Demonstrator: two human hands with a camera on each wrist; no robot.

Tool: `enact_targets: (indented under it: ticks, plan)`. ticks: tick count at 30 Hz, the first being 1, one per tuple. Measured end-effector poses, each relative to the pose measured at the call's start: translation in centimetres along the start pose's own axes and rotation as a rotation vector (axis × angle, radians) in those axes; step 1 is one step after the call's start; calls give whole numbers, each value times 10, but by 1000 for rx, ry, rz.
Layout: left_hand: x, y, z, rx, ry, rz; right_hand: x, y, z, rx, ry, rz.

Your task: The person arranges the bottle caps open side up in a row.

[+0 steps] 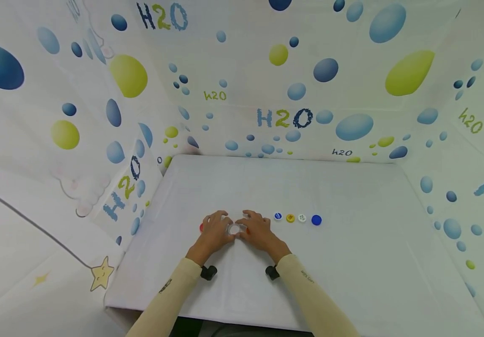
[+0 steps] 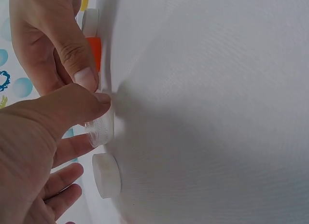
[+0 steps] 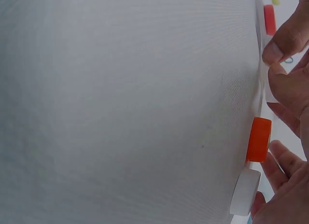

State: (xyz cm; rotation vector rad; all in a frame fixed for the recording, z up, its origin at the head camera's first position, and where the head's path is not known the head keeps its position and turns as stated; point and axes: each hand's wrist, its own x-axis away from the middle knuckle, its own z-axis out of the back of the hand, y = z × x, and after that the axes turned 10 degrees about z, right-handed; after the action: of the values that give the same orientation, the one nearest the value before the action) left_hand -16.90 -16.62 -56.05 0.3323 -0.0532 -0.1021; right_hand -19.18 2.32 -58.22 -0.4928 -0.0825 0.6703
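Note:
A small clear cap with a ribbed side [image 2: 100, 132] sits on the white tabletop between my two hands. My left hand [image 1: 213, 230] pinches it from the left, thumb on the near side. From the right, my right hand [image 1: 260, 232] holds it too, and the two thumbs meet at its near edge. Beside it to the left stands a white cap [image 2: 106, 175]; farther left a red cap [image 1: 201, 227] shows partly behind the left hand. Close by the right fingers are an orange cap [image 3: 259, 139] and another white cap [image 3: 245, 192].
To the right, the row goes on with a blue-and-white cap [image 1: 278, 216], a yellow cap [image 1: 290, 218], a white cap [image 1: 302, 218] and a blue cap [image 1: 316, 220]. Patterned sheets [image 1: 242, 70] surround the white table [image 1: 351, 281], whose front edge lies under my forearms.

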Motion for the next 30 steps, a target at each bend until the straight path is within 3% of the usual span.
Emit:
enact_targets:
  ticks: [11,30]
  plan:
    - [0,2,2,-11,-20,4,0,0,-4,45,-4,-5]
    - [0,5,2,-30,-71,26,5,1,2,-16,9,-16]
